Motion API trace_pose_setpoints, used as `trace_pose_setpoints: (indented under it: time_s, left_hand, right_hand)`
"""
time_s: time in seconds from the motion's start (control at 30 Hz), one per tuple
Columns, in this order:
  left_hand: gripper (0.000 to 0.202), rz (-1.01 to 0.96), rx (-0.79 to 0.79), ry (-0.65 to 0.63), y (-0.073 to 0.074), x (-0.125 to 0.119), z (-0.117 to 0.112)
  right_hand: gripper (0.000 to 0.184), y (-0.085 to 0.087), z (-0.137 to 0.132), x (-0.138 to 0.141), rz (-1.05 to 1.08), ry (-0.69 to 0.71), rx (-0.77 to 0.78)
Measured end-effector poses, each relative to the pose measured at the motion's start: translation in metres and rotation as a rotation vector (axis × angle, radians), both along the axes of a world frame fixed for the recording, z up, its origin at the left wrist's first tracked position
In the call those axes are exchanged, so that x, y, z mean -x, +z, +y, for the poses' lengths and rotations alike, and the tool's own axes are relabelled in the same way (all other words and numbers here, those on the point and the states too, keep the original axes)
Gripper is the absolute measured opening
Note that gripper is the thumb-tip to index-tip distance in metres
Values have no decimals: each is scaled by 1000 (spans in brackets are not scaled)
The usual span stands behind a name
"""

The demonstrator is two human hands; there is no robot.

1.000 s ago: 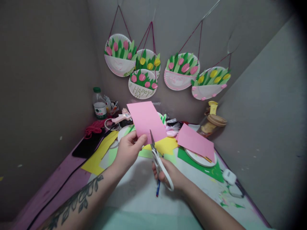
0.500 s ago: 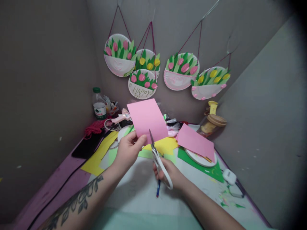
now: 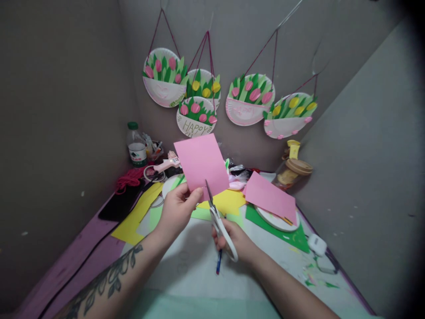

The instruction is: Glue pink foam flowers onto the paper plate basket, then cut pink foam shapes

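Observation:
My left hand (image 3: 177, 208) pinches the lower left corner of a pink sheet of paper (image 3: 202, 163) and holds it upright above the table. My right hand (image 3: 236, 243) grips white-handled scissors (image 3: 219, 221), whose blades point up into the bottom edge of the pink sheet. A blue pen (image 3: 218, 262) also sticks out below that hand. Yellow paper (image 3: 229, 201) lies on the table just behind the scissors.
A second pink sheet (image 3: 270, 196) rests on a paper plate (image 3: 277, 220) over green paper (image 3: 292, 237) at the right. A bottle (image 3: 136, 145), a pink glue gun (image 3: 164, 165), red yarn (image 3: 128, 179) and a jar (image 3: 294, 170) crowd the back. Several flower-basket plates (image 3: 195, 116) hang on the wall.
The pink sheet has risen slightly and tilted a little, with the scissor blades reaching further into its bottom edge. Both hands stay almost where they were.

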State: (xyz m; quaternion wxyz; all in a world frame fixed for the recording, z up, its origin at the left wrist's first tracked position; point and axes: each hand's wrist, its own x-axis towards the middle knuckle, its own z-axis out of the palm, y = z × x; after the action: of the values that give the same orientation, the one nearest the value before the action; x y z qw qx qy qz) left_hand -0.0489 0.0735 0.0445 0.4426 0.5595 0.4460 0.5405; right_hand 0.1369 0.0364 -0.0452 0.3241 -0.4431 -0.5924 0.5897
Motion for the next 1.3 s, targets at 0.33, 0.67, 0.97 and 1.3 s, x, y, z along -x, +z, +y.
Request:
trace_pose_setpoints:
  time_s: [0.33,0.67,0.97,1.3]
  left_hand:
    - [25,-83,58,37,-3,0,-6]
    - [19,-476,636,107,-71,-33,-58]
    - [13,-587,849,-187,-31,-43,-71]
    - [27,-488,432,-167,2,-39,-20]
  right_hand:
    - [29,15,-20,-34,-142,155,-7]
    - [36,-11,-51,-98,-112,-112,-24]
    - [35,-11,-54,-78,-32,-48,-24]
    - [58,10,-32,-26,82,8,-35]
